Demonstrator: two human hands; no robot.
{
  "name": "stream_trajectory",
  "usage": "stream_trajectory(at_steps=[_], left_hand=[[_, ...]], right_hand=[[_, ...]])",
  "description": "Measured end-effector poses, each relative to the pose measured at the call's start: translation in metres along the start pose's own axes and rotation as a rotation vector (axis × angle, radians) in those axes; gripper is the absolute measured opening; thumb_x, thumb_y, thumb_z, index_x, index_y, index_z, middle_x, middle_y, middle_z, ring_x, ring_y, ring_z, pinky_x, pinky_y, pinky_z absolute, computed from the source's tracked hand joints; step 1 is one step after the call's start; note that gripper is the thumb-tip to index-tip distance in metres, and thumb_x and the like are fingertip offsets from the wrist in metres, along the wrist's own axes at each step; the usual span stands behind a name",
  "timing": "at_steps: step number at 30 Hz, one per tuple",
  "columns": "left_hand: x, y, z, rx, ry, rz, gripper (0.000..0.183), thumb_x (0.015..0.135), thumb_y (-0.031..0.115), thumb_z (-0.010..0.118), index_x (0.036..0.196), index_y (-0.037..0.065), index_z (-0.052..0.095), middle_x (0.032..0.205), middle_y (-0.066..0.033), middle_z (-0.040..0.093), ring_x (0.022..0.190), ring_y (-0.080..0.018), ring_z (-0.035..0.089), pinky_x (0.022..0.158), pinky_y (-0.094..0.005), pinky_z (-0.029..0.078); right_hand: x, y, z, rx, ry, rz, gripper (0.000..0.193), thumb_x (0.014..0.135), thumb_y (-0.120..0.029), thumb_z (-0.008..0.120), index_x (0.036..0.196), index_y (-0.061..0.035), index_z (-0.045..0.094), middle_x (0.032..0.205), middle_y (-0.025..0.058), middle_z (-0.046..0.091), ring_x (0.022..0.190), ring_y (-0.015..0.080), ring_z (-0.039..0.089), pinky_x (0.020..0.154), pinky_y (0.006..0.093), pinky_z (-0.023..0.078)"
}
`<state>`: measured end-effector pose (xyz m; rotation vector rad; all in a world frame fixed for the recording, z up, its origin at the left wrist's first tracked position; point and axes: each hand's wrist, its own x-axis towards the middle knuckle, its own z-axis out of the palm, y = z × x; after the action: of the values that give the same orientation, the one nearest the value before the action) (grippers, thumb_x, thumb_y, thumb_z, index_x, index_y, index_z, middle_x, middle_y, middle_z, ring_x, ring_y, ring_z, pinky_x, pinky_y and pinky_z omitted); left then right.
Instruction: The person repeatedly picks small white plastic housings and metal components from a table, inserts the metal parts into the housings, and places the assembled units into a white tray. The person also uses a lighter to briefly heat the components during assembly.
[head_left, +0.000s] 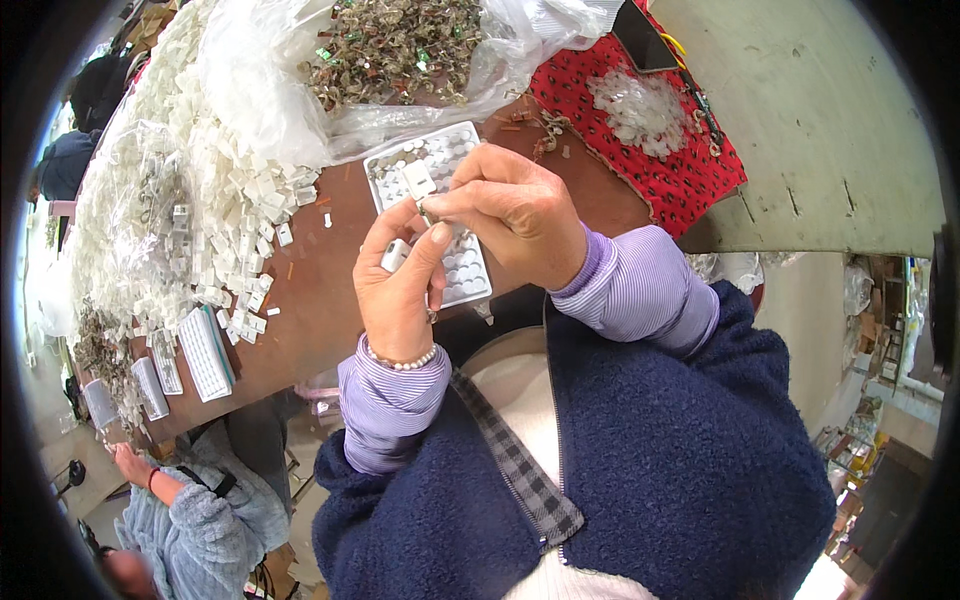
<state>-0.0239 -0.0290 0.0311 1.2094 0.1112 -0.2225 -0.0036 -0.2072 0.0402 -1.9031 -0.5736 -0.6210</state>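
My left hand (pixel 398 295) is closed, thumb and fingers gripping a small white plastic housing (pixel 418 180) that stands up at their tips. A second white plastic piece (pixel 396 256) is tucked into the same hand by the fingers. From the right, my right hand (pixel 520 205) meets it in a pinch at the lower end of the housing. A small dark part (pixel 426 212) shows there, too small to name. Beneath both hands lies a white tray (pixel 484 292) with rows of round white pieces and some small metallic bits.
White plastic housings (pixel 230 225) are heaped at the left. Beyond the tray, a clear plastic bag (pixel 262 85) surrounds a pile of small metallic parts (pixel 400 50). A red patterned cloth (pixel 640 185) carries clear pieces and a phone (pixel 642 38). A co-worker (pixel 205 505) is at lower left.
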Motion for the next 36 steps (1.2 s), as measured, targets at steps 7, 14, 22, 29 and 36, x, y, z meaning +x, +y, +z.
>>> stream_trajectory(at_steps=[7, 14, 22, 29, 36], left_hand=[[0.002, 0.0, 0.004, 0.0, -0.116, -0.065, 0.03, 0.099, 0.01, 0.079, 0.127, 0.003, 0.071, 0.089, 0.0017, 0.061, 0.057, -0.0017, 0.054, 0.042, -0.0166, 0.038], [0.021, 0.002, -0.02, -0.11, -0.061, -0.074, 0.025, 0.106, 0.017, 0.068, 0.124, 0.0, 0.068, 0.095, -0.0053, 0.073, 0.053, -0.0017, 0.048, 0.041, -0.0177, 0.032], [0.036, -0.002, -0.032, -0.189, 0.023, -0.103, 0.021, 0.107, 0.016, 0.066, 0.121, 0.001, 0.068, 0.096, -0.0071, 0.075, 0.052, -0.0014, 0.046, 0.041, -0.0186, 0.03], [0.027, 0.003, -0.022, -0.05, -0.015, -0.066, 0.019, 0.103, 0.01, 0.072, 0.121, 0.002, 0.069, 0.086, 0.0005, 0.068, 0.056, 0.0002, 0.048, 0.045, -0.0168, 0.033], [0.003, 0.008, -0.013, 0.164, -0.123, -0.077, 0.02, 0.1, 0.01, 0.075, 0.119, 0.003, 0.073, 0.08, 0.006, 0.06, 0.058, 0.0004, 0.049, 0.047, -0.0178, 0.034]], right_hand=[[-0.007, -0.004, -0.006, 0.019, 0.06, 0.04, 0.024, 0.087, 0.008, 0.078, 0.109, -0.0008, 0.079, 0.098, 0.0098, 0.073, 0.085, 0.0183, 0.074, 0.072, 0.0314, 0.06], [0.014, 0.022, 0.01, 0.122, 0.008, 0.19, 0.021, 0.089, 0.005, 0.078, 0.109, -0.0016, 0.08, 0.101, 0.0105, 0.077, 0.092, 0.0208, 0.074, 0.08, 0.032, 0.058], [0.036, 0.076, 0.035, -0.505, -0.204, -0.12, 0.013, 0.083, 0.005, 0.075, 0.093, -0.0015, 0.071, 0.092, 0.0117, 0.066, 0.088, 0.0326, 0.068, 0.077, 0.0402, 0.056], [0.026, 0.025, 0.02, -0.05, -0.12, -0.019, 0.017, 0.084, 0.001, 0.075, 0.093, -0.0048, 0.063, 0.093, 0.0107, 0.064, 0.088, 0.0308, 0.067, 0.075, 0.0418, 0.056], [0.001, 0.0, -0.008, 0.054, -0.148, 0.038, 0.021, 0.083, 0.006, 0.08, 0.099, -0.001, 0.069, 0.095, 0.0123, 0.069, 0.086, 0.0268, 0.071, 0.074, 0.0354, 0.057]])
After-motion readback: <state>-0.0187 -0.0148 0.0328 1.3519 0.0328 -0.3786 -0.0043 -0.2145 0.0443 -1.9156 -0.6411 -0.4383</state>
